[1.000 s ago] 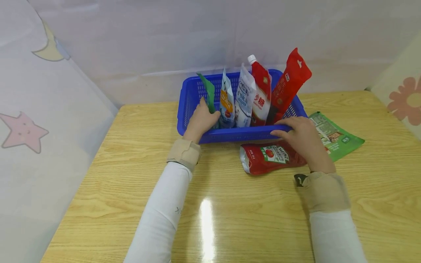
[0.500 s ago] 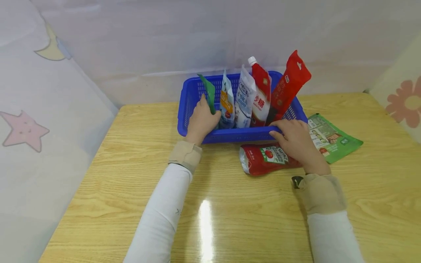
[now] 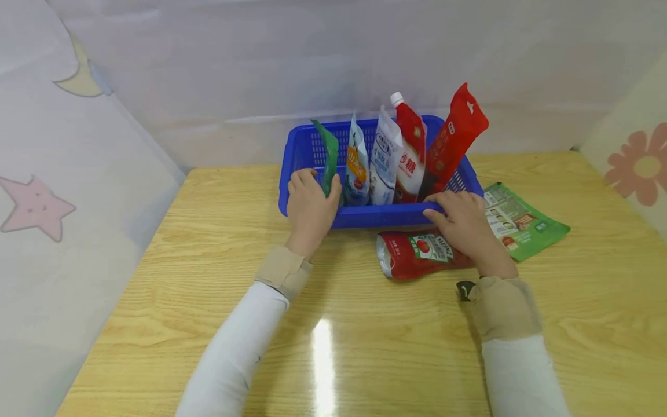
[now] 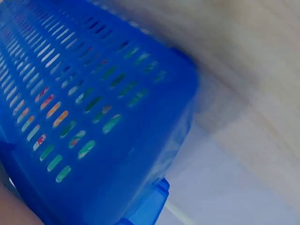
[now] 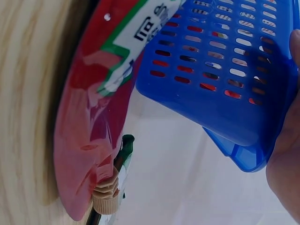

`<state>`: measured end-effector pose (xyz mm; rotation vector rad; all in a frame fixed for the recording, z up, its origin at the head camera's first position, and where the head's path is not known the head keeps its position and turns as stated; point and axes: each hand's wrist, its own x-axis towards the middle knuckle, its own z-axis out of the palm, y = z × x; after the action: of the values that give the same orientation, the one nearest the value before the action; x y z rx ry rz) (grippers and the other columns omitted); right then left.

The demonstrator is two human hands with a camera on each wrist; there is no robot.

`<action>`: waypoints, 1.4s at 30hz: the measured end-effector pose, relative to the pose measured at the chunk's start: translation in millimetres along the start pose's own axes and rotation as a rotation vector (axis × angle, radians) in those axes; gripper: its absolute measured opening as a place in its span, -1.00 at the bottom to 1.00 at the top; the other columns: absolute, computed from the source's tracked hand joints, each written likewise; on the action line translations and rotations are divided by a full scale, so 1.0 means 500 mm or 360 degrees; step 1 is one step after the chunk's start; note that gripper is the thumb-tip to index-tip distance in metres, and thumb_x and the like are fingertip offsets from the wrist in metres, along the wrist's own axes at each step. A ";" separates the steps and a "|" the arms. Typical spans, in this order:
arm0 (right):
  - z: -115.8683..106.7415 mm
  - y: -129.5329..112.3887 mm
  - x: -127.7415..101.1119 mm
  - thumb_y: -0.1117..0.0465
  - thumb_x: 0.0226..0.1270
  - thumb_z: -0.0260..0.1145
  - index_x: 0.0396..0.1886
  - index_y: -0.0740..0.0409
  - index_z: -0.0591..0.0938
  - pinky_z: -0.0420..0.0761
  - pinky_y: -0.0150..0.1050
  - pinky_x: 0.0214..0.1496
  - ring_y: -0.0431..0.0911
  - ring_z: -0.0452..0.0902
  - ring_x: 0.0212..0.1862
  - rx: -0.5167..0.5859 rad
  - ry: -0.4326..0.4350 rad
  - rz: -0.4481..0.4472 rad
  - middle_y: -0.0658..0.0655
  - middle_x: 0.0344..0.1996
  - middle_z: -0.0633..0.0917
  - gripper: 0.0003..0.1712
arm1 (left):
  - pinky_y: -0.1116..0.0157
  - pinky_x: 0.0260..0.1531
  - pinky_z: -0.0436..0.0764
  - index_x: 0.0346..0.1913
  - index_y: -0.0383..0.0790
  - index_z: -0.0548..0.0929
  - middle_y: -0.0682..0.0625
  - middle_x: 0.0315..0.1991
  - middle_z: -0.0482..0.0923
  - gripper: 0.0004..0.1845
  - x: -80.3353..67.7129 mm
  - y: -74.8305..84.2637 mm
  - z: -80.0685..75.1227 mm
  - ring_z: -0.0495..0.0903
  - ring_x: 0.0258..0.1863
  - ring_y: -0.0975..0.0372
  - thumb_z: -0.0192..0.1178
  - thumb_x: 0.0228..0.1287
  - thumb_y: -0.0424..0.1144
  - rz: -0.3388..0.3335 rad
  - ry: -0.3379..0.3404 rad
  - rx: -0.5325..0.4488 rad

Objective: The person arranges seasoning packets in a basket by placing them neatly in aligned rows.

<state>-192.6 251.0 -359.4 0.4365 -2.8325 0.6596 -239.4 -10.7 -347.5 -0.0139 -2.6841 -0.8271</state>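
A blue plastic basket (image 3: pixel 375 219) holds several upright pouches. At its front left, my left hand (image 3: pixel 311 208) is over the rim, its thumb beside a green packet (image 3: pixel 329 156); whether they touch is hard to tell. My right hand (image 3: pixel 466 223) grips the front rim near the right corner, thumb outside. Below that hand, a red Heinz ketchup pouch (image 3: pixel 409 255) lies flat on the table; the right wrist view shows the pouch (image 5: pixel 93 112) close to the basket wall (image 5: pixel 197 93). In the left wrist view the slotted basket wall (image 4: pixel 136 154) fills much of the frame.
Inside the basket stand a light-blue pouch (image 3: pixel 357 168), a white-and-blue pouch (image 3: pixel 385 156), a capped red-and-white sugar pouch (image 3: pixel 410 156) and a tall red packet (image 3: pixel 453 139). A green packet (image 3: pixel 537 231) lies right of the basket. A wall backs the wooden table (image 3: pixel 208 278).
My left hand has drawn back from the green packet toward the basket's front left rim. The packet stays upright. My right hand keeps its place on the rim.
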 end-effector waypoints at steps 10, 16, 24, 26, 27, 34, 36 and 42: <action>-0.002 -0.002 0.005 0.15 0.44 0.11 0.00 0.31 0.53 0.05 0.23 0.25 0.26 0.34 0.04 0.0047 -0.0011 0.0001 0.36 -0.09 0.59 -0.67 | 0.29 -0.60 0.43 -0.30 -0.12 0.68 -0.02 -0.47 0.66 -0.39 -0.028 -0.030 -0.018 0.59 -0.54 0.11 -0.10 0.32 0.33 0.0551 -0.0220 0.0521; -0.006 -0.004 0.005 0.16 0.43 0.12 0.00 0.30 0.53 0.03 0.25 0.27 0.26 0.34 0.05 0.0074 -0.0013 0.0015 0.37 -0.08 0.59 -0.68 | 0.34 -0.71 0.39 -0.17 -0.05 0.74 0.00 -0.39 0.73 -0.35 -0.027 -0.036 -0.021 0.61 -0.57 0.14 0.06 0.11 0.44 0.0717 -0.0216 0.0576; -0.009 -0.006 0.008 0.14 0.42 0.12 0.04 0.31 0.52 -0.01 0.26 0.31 0.28 0.32 0.10 0.0091 -0.0038 0.0046 0.39 -0.03 0.58 -0.65 | 0.38 -0.78 0.12 -0.60 -0.07 0.55 0.09 -0.76 0.26 -0.40 -0.024 -0.042 -0.017 0.27 -0.76 0.26 0.15 0.02 0.44 0.0773 -0.0130 0.0587; -0.007 -0.006 0.008 0.15 0.42 0.12 0.03 0.31 0.52 0.00 0.26 0.30 0.28 0.32 0.10 0.0092 -0.0032 0.0047 0.39 -0.03 0.58 -0.65 | 0.38 -0.77 0.05 -0.68 -0.05 0.42 0.11 -0.76 0.14 -0.38 -0.023 -0.043 -0.015 0.19 -0.77 0.27 0.13 0.02 0.46 0.0769 -0.0114 0.0606; -0.006 -0.006 0.009 0.15 0.42 0.12 0.03 0.31 0.53 0.00 0.27 0.30 0.28 0.32 0.10 0.0094 -0.0028 0.0049 0.39 -0.03 0.59 -0.66 | 0.38 -0.77 0.03 -0.69 -0.04 0.38 0.11 -0.75 0.11 -0.37 -0.022 -0.043 -0.014 0.16 -0.77 0.28 0.12 0.02 0.47 0.0768 -0.0108 0.0618; -0.001 -0.008 0.010 0.16 0.41 0.14 0.02 0.31 0.54 0.02 0.29 0.29 0.29 0.33 0.10 0.0100 0.0005 0.0041 0.40 -0.04 0.60 -0.66 | 0.37 -0.78 -0.04 -0.74 -0.03 0.29 0.11 -0.76 0.02 -0.35 -0.020 -0.046 -0.009 0.03 -0.77 0.30 0.16 -0.04 0.47 0.0780 -0.0066 0.0684; -0.002 -0.007 0.008 0.15 0.41 0.14 0.03 0.30 0.54 0.01 0.29 0.30 0.29 0.33 0.11 0.0106 0.0005 0.0047 0.40 -0.03 0.60 -0.66 | 0.38 -0.78 -0.05 -0.74 -0.02 0.29 0.11 -0.76 0.01 -0.34 -0.020 -0.046 -0.007 0.02 -0.78 0.30 0.16 -0.04 0.47 0.0794 -0.0062 0.0689; -0.011 -0.003 0.000 0.08 0.44 0.11 0.12 0.29 0.52 0.02 0.28 0.30 0.30 0.32 0.17 0.0096 -0.0049 0.0040 0.41 0.06 0.57 -0.57 | 0.38 -0.79 -0.04 -0.75 -0.02 0.31 0.12 -0.77 0.01 -0.34 -0.019 -0.042 -0.002 0.04 -0.79 0.30 0.14 -0.04 0.49 0.0780 -0.0106 0.0701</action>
<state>-191.4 252.0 -354.0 0.4248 -2.8577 0.7514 -232.1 -27.7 -361.4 -0.5745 -2.6834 -0.0864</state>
